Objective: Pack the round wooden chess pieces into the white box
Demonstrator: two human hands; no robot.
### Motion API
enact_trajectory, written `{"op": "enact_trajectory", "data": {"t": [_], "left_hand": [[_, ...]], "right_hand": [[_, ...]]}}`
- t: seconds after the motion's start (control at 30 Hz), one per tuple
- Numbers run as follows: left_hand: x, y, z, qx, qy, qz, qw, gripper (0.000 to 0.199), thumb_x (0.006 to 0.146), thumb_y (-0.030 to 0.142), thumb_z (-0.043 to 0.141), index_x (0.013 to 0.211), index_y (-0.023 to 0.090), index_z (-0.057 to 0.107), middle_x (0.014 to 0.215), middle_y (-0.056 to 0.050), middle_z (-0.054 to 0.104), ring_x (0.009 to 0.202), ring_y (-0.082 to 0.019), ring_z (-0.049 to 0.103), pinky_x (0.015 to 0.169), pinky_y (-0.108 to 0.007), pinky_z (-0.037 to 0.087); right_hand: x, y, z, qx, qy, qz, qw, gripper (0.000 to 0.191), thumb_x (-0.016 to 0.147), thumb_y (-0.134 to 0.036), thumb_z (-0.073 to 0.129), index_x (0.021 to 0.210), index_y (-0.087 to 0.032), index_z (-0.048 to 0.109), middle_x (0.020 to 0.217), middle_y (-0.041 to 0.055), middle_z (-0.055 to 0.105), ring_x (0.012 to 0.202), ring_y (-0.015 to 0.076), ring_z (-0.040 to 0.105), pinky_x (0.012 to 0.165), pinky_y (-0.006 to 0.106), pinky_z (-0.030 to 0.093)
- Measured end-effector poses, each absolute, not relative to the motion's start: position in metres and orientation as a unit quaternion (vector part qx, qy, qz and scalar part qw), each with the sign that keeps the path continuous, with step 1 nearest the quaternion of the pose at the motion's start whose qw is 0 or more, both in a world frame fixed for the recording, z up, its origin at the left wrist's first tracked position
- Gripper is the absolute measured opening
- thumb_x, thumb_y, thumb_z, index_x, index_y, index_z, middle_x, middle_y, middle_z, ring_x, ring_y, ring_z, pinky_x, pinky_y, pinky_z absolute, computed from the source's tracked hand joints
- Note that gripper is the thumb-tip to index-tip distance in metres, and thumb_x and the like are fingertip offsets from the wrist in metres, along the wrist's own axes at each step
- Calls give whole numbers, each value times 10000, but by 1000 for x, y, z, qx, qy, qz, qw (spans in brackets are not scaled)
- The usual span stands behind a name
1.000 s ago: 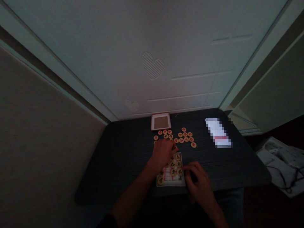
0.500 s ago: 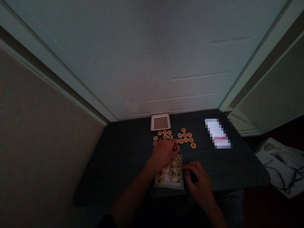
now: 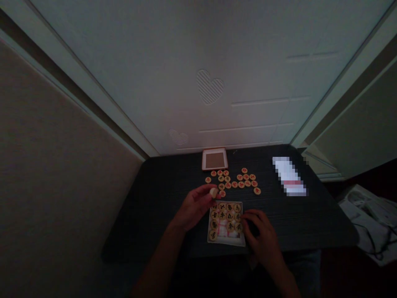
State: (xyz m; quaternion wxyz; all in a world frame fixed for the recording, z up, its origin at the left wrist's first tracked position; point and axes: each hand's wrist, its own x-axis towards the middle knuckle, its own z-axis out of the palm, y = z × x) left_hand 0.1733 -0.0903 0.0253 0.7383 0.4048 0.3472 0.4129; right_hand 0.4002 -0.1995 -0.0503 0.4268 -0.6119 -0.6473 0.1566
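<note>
My left hand (image 3: 194, 207) pinches a Chinese chess piece (image 3: 213, 192) between thumb and fingers, turned so its pale edge and plain side show, just above the box's far left corner. A shallow white box (image 3: 228, 243) lies near the front edge of the table; inside it are rows of round wooden pieces with black characters (image 3: 230, 216), and part of its pink-and-white bottom shows. At the box's right side, my right hand (image 3: 260, 231) has its fingers curled and the fingertips closed at the rim. Beyond the box lie several loose pieces, mostly with red characters (image 3: 241, 184).
The dark table (image 3: 149, 207) stands against a white panel with raised hearts (image 3: 210, 87). A box lid (image 3: 214, 159) lies at the back. A blurred-out bright phone-like object (image 3: 288, 176) is on the right. White things with a black cable (image 3: 369, 223) sit beyond the table's right side.
My left hand has moved left and back from the loose pieces, now with a piece in its pinch. The view has shifted slightly. My right hand stays by the box.
</note>
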Motion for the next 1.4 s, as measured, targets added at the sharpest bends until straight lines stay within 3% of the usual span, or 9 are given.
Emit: {"op": "enact_trajectory", "data": {"t": [0.13, 0.37, 0.57, 0.8, 1.07, 1.23, 1.4], "left_hand": [[162, -102, 25, 346, 325, 445, 759, 404, 815, 419, 828, 1135, 198, 718, 1181, -87, 727, 970, -190, 725, 773, -262, 588], [158, -110, 27, 370, 329, 447, 745, 425, 867, 456, 764, 1194, 194, 695, 1175, -105, 728, 985, -218, 728, 796, -304, 604], [166, -126, 39, 561, 365, 376, 640, 330, 863, 281, 772, 1180, 203, 727, 1217, -90, 720, 1077, -232, 691, 967, -368, 555], [178, -145, 49, 690, 399, 298, 525, 225, 902, 262, 716, 1119, 220, 755, 1079, -49, 778, 993, -212, 710, 931, -334, 547], [176, -150, 52, 709, 354, 315, 522, 208, 965, 246, 649, 1139, 256, 763, 1120, -29, 770, 1053, -194, 699, 978, -315, 511], [179, -153, 47, 665, 395, 322, 547, 144, 933, 265, 690, 1048, 206, 753, 962, -18, 785, 900, -177, 722, 852, -277, 548], [179, -154, 51, 665, 409, 322, 536, 155, 945, 268, 668, 1051, 225, 772, 1001, -11, 793, 923, -175, 722, 874, -276, 540]], "right_hand": [[401, -197, -52, -614, -649, 165, 419, 206, 984, -347, 569, 1086, -268, 729, 1084, 87, 713, 1017, 247, 682, 921, 438, 576], [403, -197, -46, -623, -629, 204, 418, 215, 980, -376, 581, 1064, -261, 742, 1103, 90, 715, 1043, 257, 677, 956, 461, 550], [398, -201, -18, -616, -573, 271, 468, 224, 979, -403, 590, 1069, -250, 727, 1123, 92, 716, 1073, 253, 675, 938, 415, 554], [373, -212, 17, -573, -556, 377, 469, 197, 967, -413, 628, 1030, -233, 678, 1022, 75, 742, 1003, 234, 690, 881, 344, 557], [361, -213, 16, -579, -556, 371, 467, 172, 954, -403, 649, 989, -235, 644, 915, 36, 718, 883, 199, 691, 827, 310, 552], [361, -216, 15, -576, -566, 366, 462, 237, 971, -385, 623, 1168, -253, 636, 1004, 42, 733, 942, 205, 700, 878, 327, 553], [363, -215, 15, -573, -598, 338, 446, 230, 973, -379, 610, 1164, -277, 687, 1048, 37, 742, 967, 214, 704, 883, 326, 561]]}}
